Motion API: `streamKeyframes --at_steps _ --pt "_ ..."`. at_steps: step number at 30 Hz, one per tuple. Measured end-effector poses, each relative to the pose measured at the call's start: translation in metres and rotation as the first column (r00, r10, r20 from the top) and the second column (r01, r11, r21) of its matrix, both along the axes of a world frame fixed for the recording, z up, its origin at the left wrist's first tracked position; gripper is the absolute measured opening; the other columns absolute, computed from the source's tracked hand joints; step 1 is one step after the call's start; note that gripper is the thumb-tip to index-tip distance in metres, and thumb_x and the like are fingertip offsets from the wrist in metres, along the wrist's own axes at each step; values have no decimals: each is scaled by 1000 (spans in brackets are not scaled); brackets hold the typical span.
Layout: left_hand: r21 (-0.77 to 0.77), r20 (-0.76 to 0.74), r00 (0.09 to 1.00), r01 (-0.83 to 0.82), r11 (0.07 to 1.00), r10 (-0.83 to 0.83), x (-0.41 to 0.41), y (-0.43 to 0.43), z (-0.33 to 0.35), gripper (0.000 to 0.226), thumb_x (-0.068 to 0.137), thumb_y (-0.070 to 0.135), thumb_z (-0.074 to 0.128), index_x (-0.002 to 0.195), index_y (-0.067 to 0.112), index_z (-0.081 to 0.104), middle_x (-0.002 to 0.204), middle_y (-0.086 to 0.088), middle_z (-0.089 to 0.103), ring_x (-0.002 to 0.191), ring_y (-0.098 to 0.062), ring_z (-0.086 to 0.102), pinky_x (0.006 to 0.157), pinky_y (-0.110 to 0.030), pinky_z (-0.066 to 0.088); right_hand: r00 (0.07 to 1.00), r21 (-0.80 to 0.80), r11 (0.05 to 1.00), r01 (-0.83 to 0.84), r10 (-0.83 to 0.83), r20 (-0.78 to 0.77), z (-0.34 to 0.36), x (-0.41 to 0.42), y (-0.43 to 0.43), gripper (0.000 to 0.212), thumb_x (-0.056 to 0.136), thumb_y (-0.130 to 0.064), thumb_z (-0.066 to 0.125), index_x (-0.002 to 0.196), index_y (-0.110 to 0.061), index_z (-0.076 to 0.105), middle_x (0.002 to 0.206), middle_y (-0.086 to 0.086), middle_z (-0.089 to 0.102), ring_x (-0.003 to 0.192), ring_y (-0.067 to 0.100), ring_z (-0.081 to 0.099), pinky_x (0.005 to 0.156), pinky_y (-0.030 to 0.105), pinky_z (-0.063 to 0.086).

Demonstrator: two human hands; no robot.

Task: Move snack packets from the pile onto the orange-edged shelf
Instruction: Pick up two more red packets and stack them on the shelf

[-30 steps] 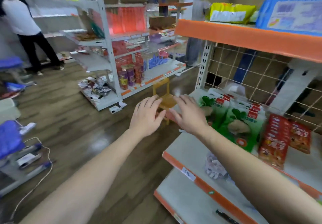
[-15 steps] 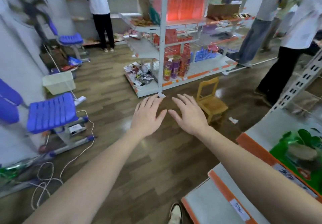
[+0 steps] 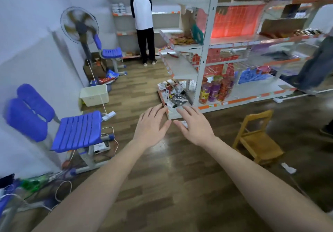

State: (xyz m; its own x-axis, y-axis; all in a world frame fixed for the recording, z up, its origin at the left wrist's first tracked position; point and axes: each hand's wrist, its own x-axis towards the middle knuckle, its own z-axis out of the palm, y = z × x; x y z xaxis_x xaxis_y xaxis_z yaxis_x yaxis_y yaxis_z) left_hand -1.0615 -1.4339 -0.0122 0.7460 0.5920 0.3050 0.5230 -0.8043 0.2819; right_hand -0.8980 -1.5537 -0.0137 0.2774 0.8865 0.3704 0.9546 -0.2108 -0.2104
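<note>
Snack packets (image 3: 171, 92) lie heaped at the foot of the white rack (image 3: 203, 55), blurred, their labels unreadable, the near edge hidden behind fingertips. The left hand (image 3: 152, 126) and right hand (image 3: 195, 126) hover spread flat, holding nothing, above the wooden floor (image 3: 162, 186).

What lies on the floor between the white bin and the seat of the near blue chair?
In the head view, a white power strip lies there, between the white bin and the blue chair; its cord crosses the bin.
</note>
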Motion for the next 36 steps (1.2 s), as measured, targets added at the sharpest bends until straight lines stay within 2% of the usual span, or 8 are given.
streamKeyframes --at_steps 7,11,16,23,27,32,36 --pt "-14 3 999 -39 999 39 54 83 -5 55 101 54 38 150 29 38 160 9 30 147 -19 26 118 -43 22 999 -14 1000 -6 6 -50 -3 70 82 66 99 -62 30 142 -17 51 145 5 52 139 26 39 116 44 34" --pt "-25 8 997 -81 996 81 78 145 -15 55 100 54 39 149 28 40 158 6 34 145 -21 30 117 -44 26 999 -21 1000 7 -8 -31 -8 110 134 57 101 -56 39 143 -19 50 145 2 52 137 23 39 116 40 33" --pt "-25 -4 996 -91 996 91 119 232 -19 55 101 53 39 150 29 37 160 7 30 145 -22 27 118 -43 21 999 -18 1000 9 -10 -31 -16 150 229 59 101 -57 38 144 -18 50 147 5 50 140 26 37 117 43 33" --pt "-11 15 999 -52 999 52 171 384 -12 65 94 63 25 149 31 38 160 8 31 146 -21 28 119 -43 23 999 46 998 41 -39 -35 -2 194 376 54 101 -52 46 143 -18 52 145 4 52 137 25 39 114 39 32" --pt "-15 16 999 -42 999 42 199 457 -11 60 97 60 31 148 30 39 159 6 33 145 -22 30 119 -45 25 998 66 996 64 -63 -25 3 220 437 49 100 -45 54 139 -14 56 140 5 57 132 23 42 112 35 31" --pt "-18 14 1000 -18 1000 19 244 539 -19 56 100 54 41 149 27 40 159 5 33 146 -23 28 120 -45 24 995 31 995 91 -90 -36 -3 263 510 50 100 -44 55 139 -13 56 140 7 57 131 25 45 111 38 34" --pt "-25 17 1000 -11 1000 11 289 603 -26 56 100 55 41 149 28 39 159 5 33 147 -21 27 120 -44 23 995 50 995 92 -90 -44 -9 304 569 49 99 -43 56 137 -12 57 138 7 58 130 25 45 110 41 36"
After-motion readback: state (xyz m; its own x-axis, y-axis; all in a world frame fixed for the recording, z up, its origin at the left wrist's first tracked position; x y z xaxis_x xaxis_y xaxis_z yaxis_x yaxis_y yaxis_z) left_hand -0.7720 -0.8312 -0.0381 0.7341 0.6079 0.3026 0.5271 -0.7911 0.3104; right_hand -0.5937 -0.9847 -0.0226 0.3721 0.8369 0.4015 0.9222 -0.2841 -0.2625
